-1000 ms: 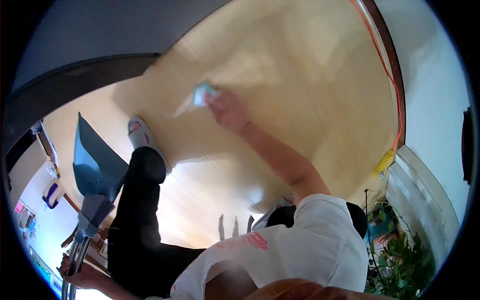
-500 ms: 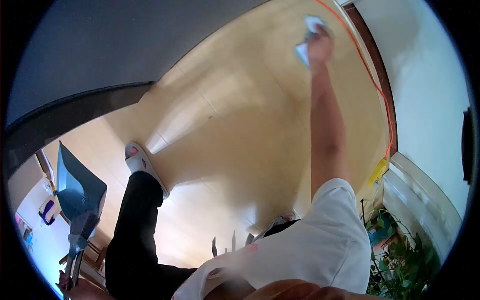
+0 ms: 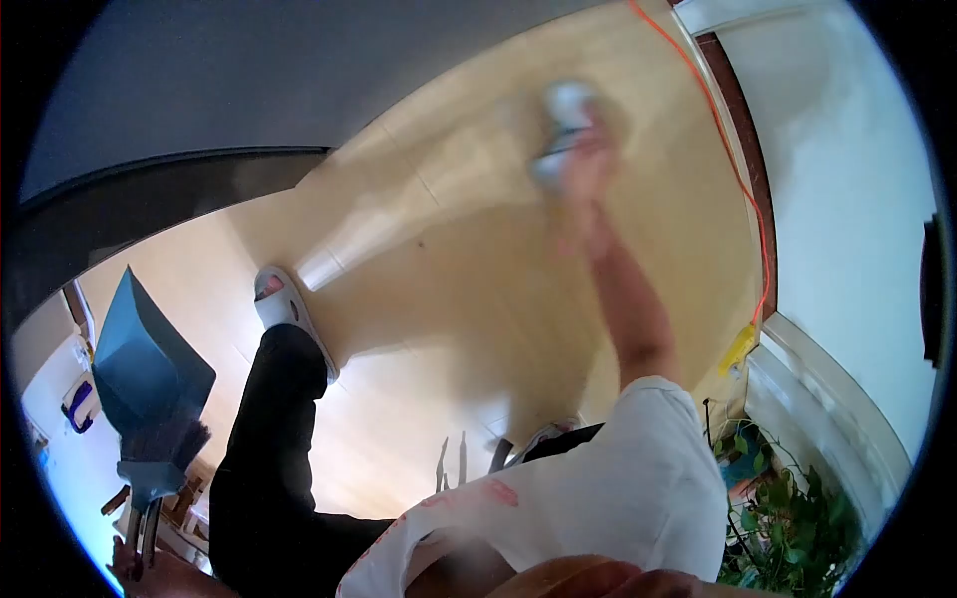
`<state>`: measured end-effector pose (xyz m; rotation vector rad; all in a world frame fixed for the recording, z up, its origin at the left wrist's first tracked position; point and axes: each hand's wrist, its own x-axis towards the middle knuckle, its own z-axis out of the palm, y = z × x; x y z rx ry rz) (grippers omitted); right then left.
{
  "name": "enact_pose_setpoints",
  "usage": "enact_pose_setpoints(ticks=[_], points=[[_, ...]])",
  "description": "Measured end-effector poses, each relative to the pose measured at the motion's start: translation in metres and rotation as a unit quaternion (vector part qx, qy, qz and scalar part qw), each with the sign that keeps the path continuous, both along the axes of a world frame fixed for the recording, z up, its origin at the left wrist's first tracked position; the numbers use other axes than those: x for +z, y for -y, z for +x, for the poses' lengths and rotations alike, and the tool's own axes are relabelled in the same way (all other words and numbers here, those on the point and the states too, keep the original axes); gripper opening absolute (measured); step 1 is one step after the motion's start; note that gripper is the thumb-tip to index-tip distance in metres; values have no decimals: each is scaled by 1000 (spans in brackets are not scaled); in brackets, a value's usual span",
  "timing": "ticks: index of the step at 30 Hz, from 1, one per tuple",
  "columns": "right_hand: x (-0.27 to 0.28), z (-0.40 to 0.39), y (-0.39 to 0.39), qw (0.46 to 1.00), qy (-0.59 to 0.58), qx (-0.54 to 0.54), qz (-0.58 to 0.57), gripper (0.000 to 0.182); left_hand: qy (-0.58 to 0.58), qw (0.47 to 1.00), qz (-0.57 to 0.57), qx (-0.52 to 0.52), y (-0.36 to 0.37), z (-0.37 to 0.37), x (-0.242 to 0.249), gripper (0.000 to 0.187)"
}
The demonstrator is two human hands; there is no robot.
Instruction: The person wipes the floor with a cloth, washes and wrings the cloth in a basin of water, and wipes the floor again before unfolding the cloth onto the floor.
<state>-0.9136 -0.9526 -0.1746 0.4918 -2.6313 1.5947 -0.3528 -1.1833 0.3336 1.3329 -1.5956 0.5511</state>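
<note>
My right hand (image 3: pixel 586 164) is stretched out over the floor, closed on a pale cloth (image 3: pixel 570 105) that bunches out around its fingers; both are smeared by motion. At the lower left edge, my left hand (image 3: pixel 150 573) is wrapped round the handles of a blue-grey dustpan (image 3: pixel 150 349) and a brush (image 3: pixel 164 448) with dark bristles. The dustpan points up, with the brush against its lower part.
Beige floor (image 3: pixel 478 259) lies between a dark grey furniture panel (image 3: pixel 219 90) and a white door (image 3: pixel 837 179). An orange cord (image 3: pixel 733 149) runs down to a yellow socket block (image 3: pixel 738 349). Leafy plants (image 3: pixel 797 518) stand lower right. My slippered foot (image 3: pixel 284 299) is at left.
My right hand has swept left and nearer to me with the cloth. The dustpan and brush in my left hand have shifted and turned slightly.
</note>
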Motion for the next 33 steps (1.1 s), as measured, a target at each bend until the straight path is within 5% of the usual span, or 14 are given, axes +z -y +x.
enact_pose_setpoints(ticks=[1,3,6,9,12,15,19,20,21,22,24,28,31,33], points=[[-36,-53,-50,980,-187,-43,52,41,-1,1000,0,-2,0,-8,-4,20],[-56,-131,-123,942,-162,-220,195,43,-105,989,1,-105,1,-21,-12,32],[-41,-192,-122,898,-187,-217,333,40,-224,964,23,-139,7,-34,-14,29],[-3,-233,-49,914,-59,-170,365,39,52,997,43,21,29,75,7,24],[-39,-237,35,901,-164,-46,399,39,504,806,-1,312,48,183,45,41],[-31,-138,111,907,-330,38,260,25,518,768,-11,376,43,175,46,39],[-39,-30,157,941,-269,33,201,22,531,812,-42,240,25,125,39,36],[-31,10,168,977,-170,16,129,17,516,823,-41,232,23,129,39,36],[-54,41,174,931,-282,131,192,20,466,865,-5,185,15,126,39,34],[-41,82,178,925,-305,149,170,19,248,963,104,26,8,119,38,32],[-12,165,186,909,-352,186,127,22,-107,947,209,-219,1,113,41,29],[-16,220,180,912,-256,313,69,23,-127,933,161,-294,-5,63,18,28],[-38,195,166,871,-239,419,96,29,-60,983,107,-139,-11,39,11,19],[-9,134,128,918,-149,360,80,34,-66,990,84,-89,-21,-11,0,30]])
